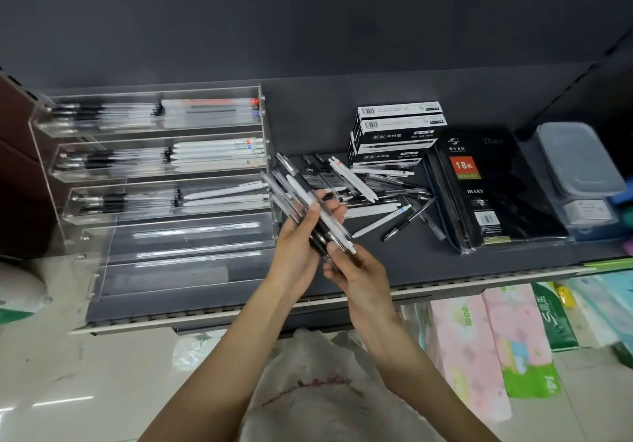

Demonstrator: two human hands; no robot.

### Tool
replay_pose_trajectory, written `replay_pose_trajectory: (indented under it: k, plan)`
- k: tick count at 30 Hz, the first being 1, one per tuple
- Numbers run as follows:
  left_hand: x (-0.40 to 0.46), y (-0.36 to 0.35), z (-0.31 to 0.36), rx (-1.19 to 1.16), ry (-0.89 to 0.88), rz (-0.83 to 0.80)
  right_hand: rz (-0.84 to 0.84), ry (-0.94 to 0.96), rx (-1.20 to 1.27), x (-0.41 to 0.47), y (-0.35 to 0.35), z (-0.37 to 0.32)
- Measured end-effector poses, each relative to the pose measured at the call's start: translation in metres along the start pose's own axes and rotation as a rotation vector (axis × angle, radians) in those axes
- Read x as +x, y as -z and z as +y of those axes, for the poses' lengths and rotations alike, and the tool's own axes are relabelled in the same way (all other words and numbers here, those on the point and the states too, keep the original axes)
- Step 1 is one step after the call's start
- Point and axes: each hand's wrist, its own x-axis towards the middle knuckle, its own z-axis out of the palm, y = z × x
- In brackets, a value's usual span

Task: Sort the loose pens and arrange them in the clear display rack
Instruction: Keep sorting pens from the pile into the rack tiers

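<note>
My left hand was wrapped around a bundle of pens, clear, white and black ones mixed, which fanned up and to the left out of my fist just beside the right end wall of the clear display rack. My right hand sat just below it, thumb and fingers pinched on the lower ends of the same bundle. Behind my hands the loose pens lay in a crisscross heap on the dark shelf, between the rack and a black diary marked 18K. A stack of black-and-white pen boxes stood at the back of the heap, and a grey lidded plastic tub sat to the right of the diary. In the rack, the three upper tiers held pens lying lengthwise, clear ones with black grips on the left and white ones on the right; the lower tiers were blurred by reflections and I could not tell what they held. Pink and green packets stood under the shelf edge to my right.
</note>
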Motion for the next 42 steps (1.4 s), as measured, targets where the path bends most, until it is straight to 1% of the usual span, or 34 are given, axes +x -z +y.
replay_pose_trajectory:
  k: [5,9,12,14,17,18,19,20,22,23,25,26,28,30,34,37,42]
  plan:
    - [0.004,0.008,0.019,-0.136,-0.104,0.006,0.019,0.008,0.014,-0.003,0.001,0.005]
    - [0.004,0.012,0.020,-0.119,-0.134,0.043,0.004,0.020,0.081,-0.005,-0.005,0.009]
    - [0.003,0.013,0.014,-0.108,-0.139,0.069,0.033,0.085,0.089,-0.004,-0.009,0.012]
    - [0.003,0.014,0.013,-0.108,-0.155,0.074,0.043,0.123,0.063,-0.002,-0.006,0.011]
    - [0.007,0.020,0.025,-0.072,-0.227,0.093,0.001,0.183,-0.053,0.006,0.015,-0.001]
    - [0.010,0.023,0.032,0.011,-0.237,0.119,-0.034,0.206,-0.128,0.009,0.027,-0.011]
    - [0.012,0.027,0.039,0.147,-0.230,0.137,-0.083,0.233,-0.227,0.012,0.038,-0.023]
    - [0.013,0.030,0.044,0.332,-0.204,0.127,-0.142,0.268,-0.347,0.015,0.048,-0.039]
    - [0.012,0.034,0.048,0.691,-0.111,0.000,-0.264,0.331,-0.630,0.019,0.057,-0.071]
    - [0.011,0.034,0.047,0.815,-0.056,-0.085,-0.319,0.336,-0.767,0.022,0.056,-0.086]
    - [0.007,0.032,0.039,0.967,0.034,-0.209,-0.412,0.310,-0.974,0.030,0.044,-0.107]
    - [0.006,0.032,0.034,1.018,0.050,-0.251,-0.440,0.306,-1.057,0.035,0.036,-0.114]
    - [0.007,0.036,0.024,1.142,0.008,-0.295,-0.464,0.307,-1.181,0.044,0.022,-0.122]
    - [0.007,0.038,0.019,1.224,-0.037,-0.308,-0.483,0.266,-1.198,0.053,0.015,-0.123]
    - [0.001,0.039,0.013,1.108,-0.029,-0.300,-0.492,0.139,-1.072,0.064,0.010,-0.119]
    - [-0.007,0.036,0.013,1.058,-0.027,-0.325,-0.478,0.099,-0.999,0.068,0.007,-0.113]
    - [-0.013,0.034,0.014,0.971,0.034,-0.287,-0.502,0.051,-0.985,0.073,0.000,-0.109]
